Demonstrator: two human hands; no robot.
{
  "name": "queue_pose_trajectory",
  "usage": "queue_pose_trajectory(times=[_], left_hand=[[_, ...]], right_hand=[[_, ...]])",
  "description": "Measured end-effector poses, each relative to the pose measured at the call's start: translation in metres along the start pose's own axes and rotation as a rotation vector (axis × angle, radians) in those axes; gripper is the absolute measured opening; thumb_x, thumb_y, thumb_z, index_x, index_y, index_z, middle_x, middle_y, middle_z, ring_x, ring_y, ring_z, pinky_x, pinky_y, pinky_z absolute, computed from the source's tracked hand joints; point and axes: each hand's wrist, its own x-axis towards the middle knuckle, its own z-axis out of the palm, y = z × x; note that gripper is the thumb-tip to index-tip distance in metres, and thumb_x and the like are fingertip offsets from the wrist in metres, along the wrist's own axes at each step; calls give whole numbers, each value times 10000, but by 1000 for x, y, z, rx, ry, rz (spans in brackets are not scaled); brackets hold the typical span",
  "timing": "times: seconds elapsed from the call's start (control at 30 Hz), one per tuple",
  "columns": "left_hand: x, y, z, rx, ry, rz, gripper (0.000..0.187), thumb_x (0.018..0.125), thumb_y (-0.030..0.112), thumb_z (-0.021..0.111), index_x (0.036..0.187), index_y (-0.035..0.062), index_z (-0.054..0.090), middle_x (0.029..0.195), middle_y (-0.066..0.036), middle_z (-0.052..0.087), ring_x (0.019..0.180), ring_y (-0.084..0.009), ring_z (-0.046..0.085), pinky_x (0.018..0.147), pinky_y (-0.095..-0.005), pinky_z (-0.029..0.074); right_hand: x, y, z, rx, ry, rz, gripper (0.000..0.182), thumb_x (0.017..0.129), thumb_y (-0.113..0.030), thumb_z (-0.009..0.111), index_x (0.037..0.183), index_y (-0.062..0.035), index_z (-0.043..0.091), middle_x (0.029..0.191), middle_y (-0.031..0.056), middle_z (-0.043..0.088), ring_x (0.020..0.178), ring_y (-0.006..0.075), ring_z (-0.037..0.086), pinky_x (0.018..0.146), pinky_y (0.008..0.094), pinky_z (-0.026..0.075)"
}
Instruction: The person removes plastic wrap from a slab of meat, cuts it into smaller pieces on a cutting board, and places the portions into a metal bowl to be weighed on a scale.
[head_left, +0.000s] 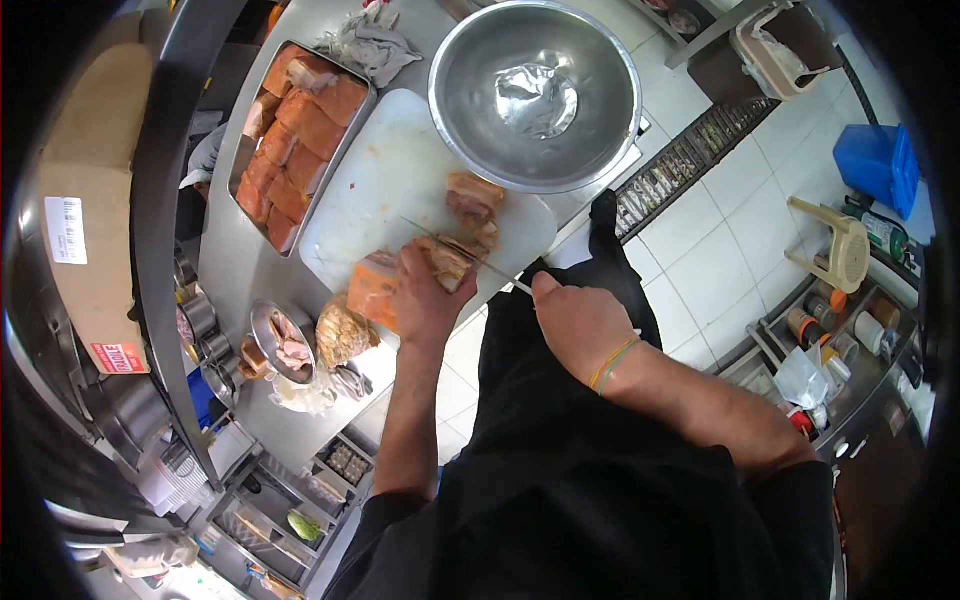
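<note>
Steel bench (228, 285), knife (497, 269) in play

White cutting board (395, 150) beneath the fingers, and here's the left hand (430, 300), fingers gripping the orange-rinded meat slab (371, 290), presumably steadying it against the blade! The right hand's (585, 325) fingers wrap the handle, blade just beside the left fingertips. Beyond those, a loaded tray (336, 170), likely for easy reach.

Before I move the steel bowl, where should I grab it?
Take the steel bowl by its rim, probably one hand each side, from left and right: it's wide, round, no handles showing. First free your right hand of the knife and left hand of the meat.
</note>
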Motion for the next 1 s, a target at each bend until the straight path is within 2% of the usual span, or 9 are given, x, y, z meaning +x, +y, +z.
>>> queue_pose_trajectory(times=[0.07, 0.17, 0.27, 0.37, 0.47, 0.57, 0.9, 1.0], left_hand=[[1, -1, 1, 4, -25, -13, 816, 709, 380, 938, 1262, 26, 453, 1187, -188, 590, 1119, -432, 634, 864, -540, 570], [1, 4, -3, -13, -24, -16, 802, 713, 387, 933, 1249, 30, 455, 1187, -182, 591, 1110, -431, 643, 848, -537, 579], [0, 2, -4, 5, -2, -1, 794, 713, 388, 932, 1238, 32, 455, 1188, -178, 592, 1103, -430, 650, 824, -532, 588], [1, 3, -2, 18, 11, 13, 792, 714, 382, 933, 1237, 32, 452, 1189, -177, 591, 1102, -429, 652, 806, -526, 594], [0, 3, -3, -4, -7, 14, 790, 720, 370, 932, 1242, 32, 446, 1193, -181, 589, 1108, -433, 648, 811, -530, 592], [-1, 3, -7, -23, -16, 14, 785, 724, 355, 934, 1242, 33, 440, 1202, -186, 585, 1119, -440, 640, 827, -540, 585], [1, 6, -8, -26, -42, 8, 767, 729, 322, 946, 1225, 21, 443, 1230, -222, 576, 1140, -455, 619, 875, -528, 571], [2, 7, -11, -136, -18, 17, 741, 736, 329, 941, 1224, -8, 496, 1150, -238, 667, 1076, -442, 675, 889, -512, 560]], right_hand=[[6, 1, 1, -17, 27, -17, 87, 979, -69, 554, 1043, -10, 543, 802, 183, 750, 771, 348, 777, 659, 434, 624], [22, -6, 7, 58, -23, 5, 131, 988, -79, 561, 1076, 15, 582, 923, 218, 767, 879, 381, 783, 751, 455, 641], [38, -10, 12, 60, -27, 2, 142, 985, -80, 564, 1083, 23, 576, 934, 220, 769, 893, 378, 785, 755, 445, 643], [45, -13, 16, 9, -21, -7, 150, 983, -82, 567, 1093, 20, 572, 946, 219, 772, 897, 376, 786, 754, 445, 643], [57, -12, 40, 1, 146, -50, 108, 965, -73, 566, 1039, 4, 548, 842, 198, 762, 781, 360, 781, 669, 434, 637], [78, -17, 45, 45, 61, 13, 143, 987, -105, 564, 1083, 1, 571, 947, 211, 776, 882, 369, 789, 745, 456, 641], [83, -9, 65, 57, 143, -31, 143, 986, -118, 547, 1075, -11, 579, 930, 225, 773, 848, 386, 783, 729, 480, 633], [82, 2, 62, 124, 114, -27, 166, 984, -120, 540, 1093, -10, 599, 955, 226, 775, 872, 390, 780, 753, 483, 628]])
